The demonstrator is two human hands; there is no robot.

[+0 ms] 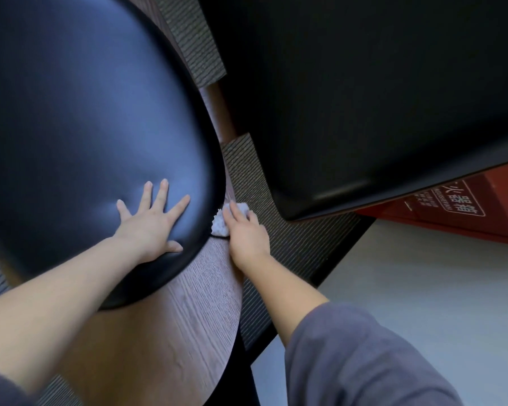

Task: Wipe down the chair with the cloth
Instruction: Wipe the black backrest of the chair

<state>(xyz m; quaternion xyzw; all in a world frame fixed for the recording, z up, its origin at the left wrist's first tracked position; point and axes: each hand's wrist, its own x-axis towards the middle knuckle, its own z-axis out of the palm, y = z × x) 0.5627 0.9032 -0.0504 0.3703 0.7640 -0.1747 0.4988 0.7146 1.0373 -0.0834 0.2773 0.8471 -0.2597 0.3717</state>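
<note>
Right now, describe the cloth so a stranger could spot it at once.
Find the big black seat on the left, then its wooden rim. At the seat's right edge, the right hand rests on a small crumpled cloth, the only fuzzy white thing there.

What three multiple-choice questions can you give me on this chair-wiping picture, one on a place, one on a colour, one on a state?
1. Where is the cloth?
A. On the pale floor.
B. On the wooden rim beside the seat cushion.
C. On the dark tabletop.

2. What colour is the seat cushion?
A. Black.
B. Red.
C. White.

3. How is the left hand?
A. Flat on the cushion, fingers spread.
B. Clenched in a fist.
C. Gripping the cloth.

Answers: 1 B, the right hand presses it on the rim at the cushion's edge; 2 A, its surface is glossy black; 3 A, its palm is down with straight fingers.
</note>
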